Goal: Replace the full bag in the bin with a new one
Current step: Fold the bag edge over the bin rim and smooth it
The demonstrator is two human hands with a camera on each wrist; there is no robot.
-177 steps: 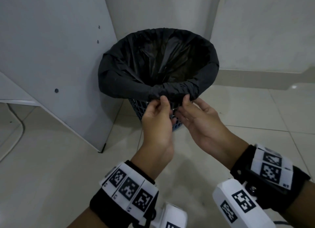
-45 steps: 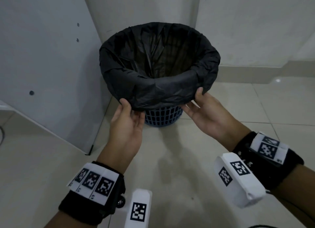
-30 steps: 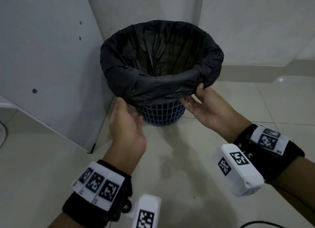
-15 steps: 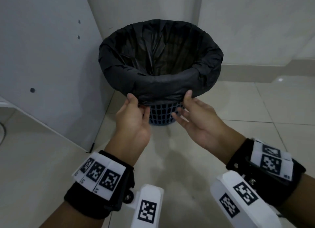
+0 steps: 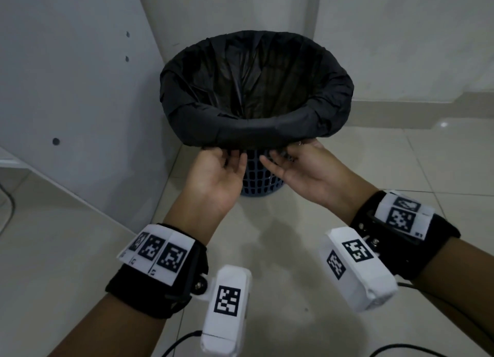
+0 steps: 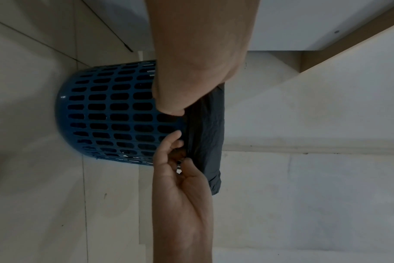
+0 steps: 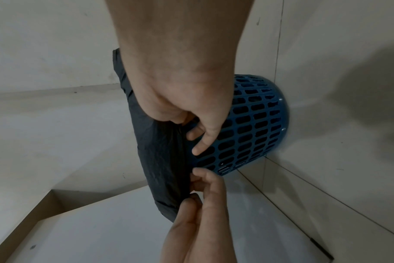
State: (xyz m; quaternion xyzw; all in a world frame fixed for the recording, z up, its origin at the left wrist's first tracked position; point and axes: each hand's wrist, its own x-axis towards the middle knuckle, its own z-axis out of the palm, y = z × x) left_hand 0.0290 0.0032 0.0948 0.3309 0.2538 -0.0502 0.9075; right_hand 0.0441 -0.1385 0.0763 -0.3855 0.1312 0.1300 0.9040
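Note:
A blue lattice bin [image 5: 258,179] stands on the floor in a corner. A black bag [image 5: 256,132] lines it, its top folded down over the rim. The bag's inside looks empty. Both hands are at the near lower hem of the fold, close together, palms up. My left hand [image 5: 227,155] pinches the hem, seen from beside in the right wrist view [image 7: 196,188]. My right hand [image 5: 278,156] curls its fingers under the hem and grips it [image 7: 187,124]. In the left wrist view the left thumb [image 6: 171,108] presses the bag's edge against the bin [image 6: 115,115].
A white cabinet panel [image 5: 66,89] stands close on the bin's left. Walls [image 5: 401,36] close off the back. Pale floor tiles [image 5: 294,249] lie open to the right and in front. A dark cable [image 5: 181,342] trails on the floor near me.
The hands were wide apart on the bag's fold and have come together at the middle of the near hem. Their fingers have slipped under the hem.

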